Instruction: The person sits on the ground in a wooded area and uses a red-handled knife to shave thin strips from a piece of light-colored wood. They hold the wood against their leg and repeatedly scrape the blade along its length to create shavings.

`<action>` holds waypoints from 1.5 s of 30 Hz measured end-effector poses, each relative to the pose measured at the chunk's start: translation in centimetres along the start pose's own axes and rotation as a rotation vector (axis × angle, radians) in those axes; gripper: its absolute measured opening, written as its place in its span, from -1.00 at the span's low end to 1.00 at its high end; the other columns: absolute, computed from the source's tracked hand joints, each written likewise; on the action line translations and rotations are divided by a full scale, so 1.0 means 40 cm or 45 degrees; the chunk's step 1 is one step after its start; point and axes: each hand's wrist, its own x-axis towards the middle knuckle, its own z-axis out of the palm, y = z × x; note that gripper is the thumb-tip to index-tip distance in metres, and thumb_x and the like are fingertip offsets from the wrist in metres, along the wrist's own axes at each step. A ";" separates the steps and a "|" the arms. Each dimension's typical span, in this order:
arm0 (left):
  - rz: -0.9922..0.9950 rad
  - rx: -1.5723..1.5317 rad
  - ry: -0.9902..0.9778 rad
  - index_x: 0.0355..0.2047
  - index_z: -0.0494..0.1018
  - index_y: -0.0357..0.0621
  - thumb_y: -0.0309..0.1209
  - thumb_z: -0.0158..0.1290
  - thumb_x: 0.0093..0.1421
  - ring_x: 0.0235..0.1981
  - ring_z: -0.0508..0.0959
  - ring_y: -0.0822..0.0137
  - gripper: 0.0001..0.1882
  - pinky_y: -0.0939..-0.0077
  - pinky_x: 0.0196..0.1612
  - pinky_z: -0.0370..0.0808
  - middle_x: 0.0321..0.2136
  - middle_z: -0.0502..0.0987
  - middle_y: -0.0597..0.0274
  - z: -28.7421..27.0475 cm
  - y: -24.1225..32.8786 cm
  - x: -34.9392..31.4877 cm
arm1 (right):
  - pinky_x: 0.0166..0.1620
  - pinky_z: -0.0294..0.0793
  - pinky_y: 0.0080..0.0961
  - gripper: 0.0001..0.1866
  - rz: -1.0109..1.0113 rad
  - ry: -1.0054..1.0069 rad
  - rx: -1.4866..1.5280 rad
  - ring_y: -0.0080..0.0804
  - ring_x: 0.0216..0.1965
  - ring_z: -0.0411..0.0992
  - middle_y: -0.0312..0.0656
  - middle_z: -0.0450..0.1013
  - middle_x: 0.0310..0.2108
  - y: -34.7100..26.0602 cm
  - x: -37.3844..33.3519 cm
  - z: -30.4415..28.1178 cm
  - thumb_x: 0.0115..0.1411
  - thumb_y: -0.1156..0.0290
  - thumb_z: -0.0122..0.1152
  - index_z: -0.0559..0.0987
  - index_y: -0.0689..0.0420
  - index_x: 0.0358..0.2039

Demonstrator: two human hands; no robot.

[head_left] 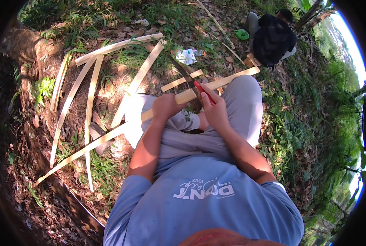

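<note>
A long pale wooden strip [187, 96] lies slanting across my lap, running from the ground at lower left past my right knee. My left hand [166, 107] is closed around its middle. Just to the right, my right hand [215, 107] grips a bladed tool by its red handle [204, 92], over the strip. Its long dark blade [181, 69] points away and to the left; whether its edge has teeth cannot be made out. Beneath the blade, a short wooden strip [170, 86] rests on the ground beyond my legs.
Several more wooden strips [71, 102] lie to my left, some leaning on one another. A white and green packet [186, 57] is on the leafy ground ahead. A person in dark clothing [274, 39] sits at far right, near a green bag [241, 34]. A stone [98, 135] is by my left knee.
</note>
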 end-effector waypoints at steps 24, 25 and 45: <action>-0.028 0.020 -0.022 -0.20 0.73 -0.15 0.44 0.28 0.11 -0.25 0.78 -0.06 -0.20 0.00 -0.14 0.71 -0.30 0.76 -0.03 0.004 -0.008 0.032 | -0.22 0.56 -0.37 -0.56 0.023 -0.198 -0.246 -0.38 -0.34 0.64 0.15 0.68 -0.28 -0.296 -0.253 -0.173 0.51 0.45 0.18 0.54 0.24 0.36; -0.049 0.010 -0.013 -0.20 0.73 -0.16 0.42 0.28 0.12 -0.24 0.78 -0.05 -0.21 0.01 -0.14 0.71 -0.29 0.76 -0.05 0.001 -0.010 0.033 | -0.28 0.55 -0.36 -0.55 0.049 -0.217 -0.261 -0.36 -0.40 0.63 0.16 0.66 -0.33 -0.310 -0.243 -0.165 0.51 0.45 0.19 0.54 0.24 0.35; -0.168 -0.268 0.219 -0.17 0.72 -0.22 0.28 0.32 0.17 -0.18 0.77 -0.12 -0.30 0.04 -0.04 0.67 -0.26 0.76 -0.14 -0.129 -0.068 -0.004 | -0.30 0.48 -0.49 -0.55 -0.109 -0.211 -0.130 -0.62 -0.39 0.46 -0.10 0.63 -0.40 -0.309 -0.205 -0.171 0.53 0.43 0.18 0.55 0.19 0.38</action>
